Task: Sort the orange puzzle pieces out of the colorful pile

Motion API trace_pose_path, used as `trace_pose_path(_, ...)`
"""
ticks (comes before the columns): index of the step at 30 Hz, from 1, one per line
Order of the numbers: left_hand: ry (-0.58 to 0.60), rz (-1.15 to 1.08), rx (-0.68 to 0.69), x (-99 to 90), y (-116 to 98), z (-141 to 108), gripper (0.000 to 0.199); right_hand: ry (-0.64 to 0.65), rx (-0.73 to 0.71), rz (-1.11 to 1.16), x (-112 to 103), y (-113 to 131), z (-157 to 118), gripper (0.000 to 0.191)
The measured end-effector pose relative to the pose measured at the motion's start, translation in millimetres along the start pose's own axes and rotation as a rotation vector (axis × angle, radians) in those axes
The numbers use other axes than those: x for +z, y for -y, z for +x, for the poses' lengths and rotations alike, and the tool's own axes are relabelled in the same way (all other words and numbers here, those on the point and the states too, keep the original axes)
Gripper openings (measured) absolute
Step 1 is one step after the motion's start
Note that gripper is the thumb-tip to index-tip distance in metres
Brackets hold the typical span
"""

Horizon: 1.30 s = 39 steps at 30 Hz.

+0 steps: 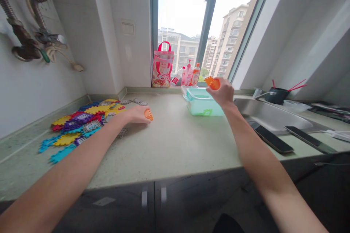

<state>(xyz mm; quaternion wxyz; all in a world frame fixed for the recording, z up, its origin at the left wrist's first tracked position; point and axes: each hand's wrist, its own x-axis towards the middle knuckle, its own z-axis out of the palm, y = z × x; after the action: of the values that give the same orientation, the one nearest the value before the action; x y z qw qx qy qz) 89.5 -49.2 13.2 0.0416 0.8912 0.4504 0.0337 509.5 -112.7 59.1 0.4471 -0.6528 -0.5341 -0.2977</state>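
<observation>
My left hand [138, 115] is closed on an orange toothed plastic piece [148, 114], just above the counter at the right edge of a colourful pile. More orange toothed pieces [212, 82] are gripped in my right hand [222, 93], raised over the right side of a light green plastic box [201, 106]. One green toothed piece shows through the box's front wall. The pile of toothed pieces [82, 118] in yellow, purple, red, blue and grey lies at the left, partly hidden behind my left forearm.
A steel sink [262, 111] lies at the right, with a black phone [273, 138] and another dark flat device [308, 139] at its front edge. On the windowsill stand a pink bag [163, 69] and bottles [187, 74]. Dark cabinets [131, 207] run below the counter.
</observation>
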Motion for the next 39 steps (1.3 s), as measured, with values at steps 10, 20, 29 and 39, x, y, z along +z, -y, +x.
trace_pose_path(10, -0.013, 0.022, -0.009, 4.2, 3, 4, 0.049, 0.105, 0.103, 0.028, 15, -58, 8, 0.077)
trace_pose_path(20, -0.015, 0.026, -0.023, 2.7, -1, 2, 0.044, -0.172, -0.047, 0.130, 5, -37, 9, 0.043)
trace_pose_path(29, -0.064, 0.028, 0.005, 2.8, -3, -2, 0.038, 0.101, -0.753, 0.414, 25, 68, -53, 0.016)
trace_pose_path(39, -0.108, -0.678, -0.044, 7.5, -13, -2, 0.038, 0.677, -0.857, 0.491, 70, 109, -112, 0.022)
